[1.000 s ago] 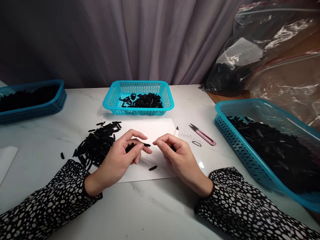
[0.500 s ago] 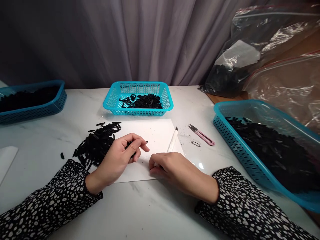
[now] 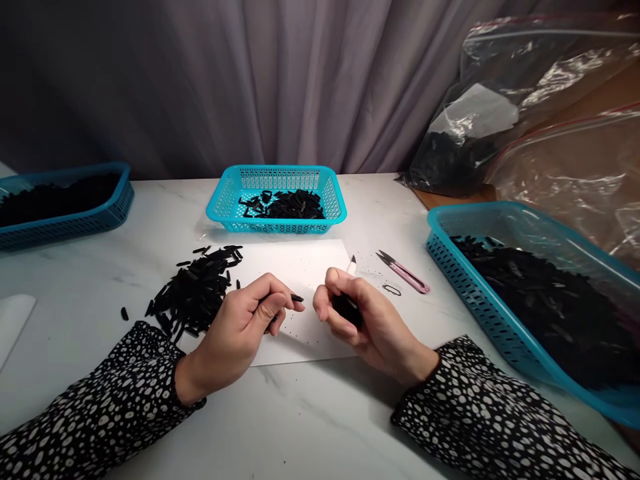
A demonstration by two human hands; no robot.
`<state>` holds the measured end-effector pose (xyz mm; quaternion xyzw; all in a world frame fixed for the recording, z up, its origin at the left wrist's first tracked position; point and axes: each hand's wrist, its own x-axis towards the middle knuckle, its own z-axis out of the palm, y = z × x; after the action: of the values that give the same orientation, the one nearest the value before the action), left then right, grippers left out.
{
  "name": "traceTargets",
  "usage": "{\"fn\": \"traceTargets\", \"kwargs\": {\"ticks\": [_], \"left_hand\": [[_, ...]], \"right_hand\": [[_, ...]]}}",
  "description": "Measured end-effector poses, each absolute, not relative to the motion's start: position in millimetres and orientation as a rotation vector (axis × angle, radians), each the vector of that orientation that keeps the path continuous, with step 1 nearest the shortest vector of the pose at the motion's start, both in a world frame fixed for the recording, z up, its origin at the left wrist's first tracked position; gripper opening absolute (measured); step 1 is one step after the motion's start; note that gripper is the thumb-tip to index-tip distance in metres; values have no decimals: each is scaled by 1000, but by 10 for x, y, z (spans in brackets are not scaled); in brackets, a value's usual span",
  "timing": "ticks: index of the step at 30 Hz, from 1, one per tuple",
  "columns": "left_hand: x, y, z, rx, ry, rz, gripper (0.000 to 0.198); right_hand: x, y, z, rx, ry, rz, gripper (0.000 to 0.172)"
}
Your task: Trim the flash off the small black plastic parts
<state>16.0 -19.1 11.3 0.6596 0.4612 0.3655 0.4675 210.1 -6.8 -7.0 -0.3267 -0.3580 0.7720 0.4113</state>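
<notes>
My left hand (image 3: 250, 323) pinches a small black piece (image 3: 297, 299) between thumb and fingertips, and more dark pieces show beneath its curled fingers. Facing it, my right hand (image 3: 367, 320) is curled round a cluster of black pieces (image 3: 347, 309) in its palm. Both hands are above a white sheet (image 3: 305, 257) dotted with dark specks. A loose pile of black pieces (image 3: 195, 290) lies left of my left hand, partly on the sheet. Behind my right hand, a white-handled tool (image 3: 352, 266) shows only its dark-tipped end.
A blue basket (image 3: 277, 225) with black pieces stands behind the sheet. Fuller baskets stand at the left (image 3: 107, 212) and right (image 3: 493, 327). Pink snips (image 3: 405, 273) and a dark loop (image 3: 392, 290) lie right of the sheet. Plastic bags (image 3: 470, 120) are at the back right.
My right hand has lifted and turned, so the black pieces in its palm now show. My left hand has shifted slightly right and down, with the pinched piece now clearer.
</notes>
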Motion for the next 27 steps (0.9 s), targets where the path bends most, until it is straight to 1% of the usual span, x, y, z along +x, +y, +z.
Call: {"fn": "traceTargets", "kwargs": {"ticks": [3,7,11,14,17,23,27], "left_hand": [[145,-199,66,1721,1104,901,30],[124,-196,6,1799,1020,938,27],[123,-207,0,1817,1001,920,25],[153,-213,29,1670,1021,976,21],[191,-186,76,1360,1056,1046,20],[198,-93,185,887,1114,876,24],[180,-82,215,771,1060,798,5]], "right_hand": [[2095,-78,-104,-851,-1121,1672,14],[2081,-143,-97,-899,-1528,1225,12],[2059,-198,-111,-929,-1624,988,8],[2053,-206,-133,-915,-1579,927,8],[2050,-205,-138,-908,-1532,883,8],[2044,-203,-131,-901,-1490,926,7],[2049,-192,-128,-909,-1436,992,5]]}}
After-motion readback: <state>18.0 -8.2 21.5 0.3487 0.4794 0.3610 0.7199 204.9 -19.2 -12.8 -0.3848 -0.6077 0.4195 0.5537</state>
